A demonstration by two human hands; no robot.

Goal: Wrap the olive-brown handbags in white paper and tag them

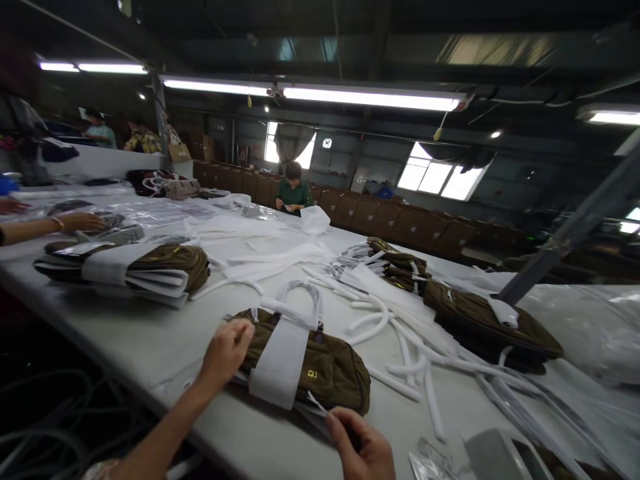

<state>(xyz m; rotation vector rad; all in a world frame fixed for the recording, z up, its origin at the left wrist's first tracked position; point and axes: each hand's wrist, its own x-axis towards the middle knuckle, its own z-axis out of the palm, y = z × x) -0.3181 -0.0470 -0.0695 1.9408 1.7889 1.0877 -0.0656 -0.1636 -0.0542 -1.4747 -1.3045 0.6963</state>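
A brown handbag (340, 370) with a small yellow emblem lies on the white table in front of me. A white paper band (281, 360) wraps its middle, and its handles (317, 300) are covered in pale wrapping. At the bag's left end, my left hand (227, 350) is closed with curled fingers; what they grip, if anything, is hidden. Below the bag's near edge, my right hand (361, 445) pinches the end of a thin white strip (316, 402). White sheet material shows beneath the bag.
Another banded brown bag (170, 263) lies at left, near another person's hand (83, 222). White foam tubes (370, 320) and sheets cover the middle. More brown bags (490, 320) lie at right, by a slanted post (565, 233). A person in green (294, 192) is across the table.
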